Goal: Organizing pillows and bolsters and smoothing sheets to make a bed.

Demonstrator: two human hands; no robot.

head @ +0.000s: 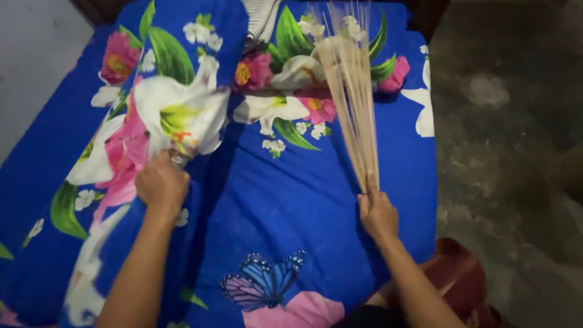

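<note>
The person's left hand [161, 184] is closed in a fist on a bunched fold of the blue floral bedsheet [291, 194], its grip tight on the cloth near the left side of the bed. The gathered part of the sheet rises from that fist toward the top of the view, showing white and pink flowers and green leaves.

The right hand [377, 214] has its grip closed around the base of a stick broom [351, 91], a bundle of thin pale sticks. The sticks fan out away from the hand toward the head of the bed and lie over the sheet's flower print, near its right edge.

A printed butterfly [262, 282] shows on the sheet between the two forearms. A striped cloth [261, 19] lies at the top of the bed. Grey floor [510, 121] runs along the right.
</note>
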